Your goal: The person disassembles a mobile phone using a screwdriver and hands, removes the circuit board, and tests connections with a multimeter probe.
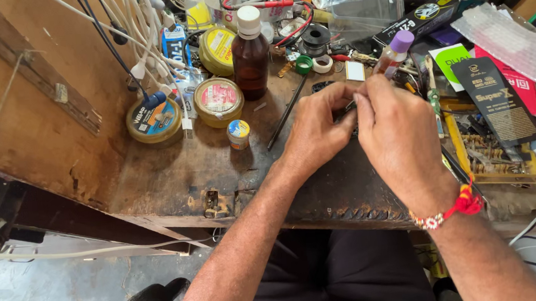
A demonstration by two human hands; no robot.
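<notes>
My left hand and my right hand meet over the middle of a worn wooden bench. Both pinch a small dark part between their fingertips; most of it is hidden by the fingers, so I cannot tell what it is. A red thread band with beads circles my right wrist. A thin dark rod lies on the bench just left of my left hand.
A brown glass bottle with a white cap stands behind the hands. Round tins and a tiny jar sit to the left. A yellow tray of small parts, packets, wires and a small purple-capped bottle crowd the right.
</notes>
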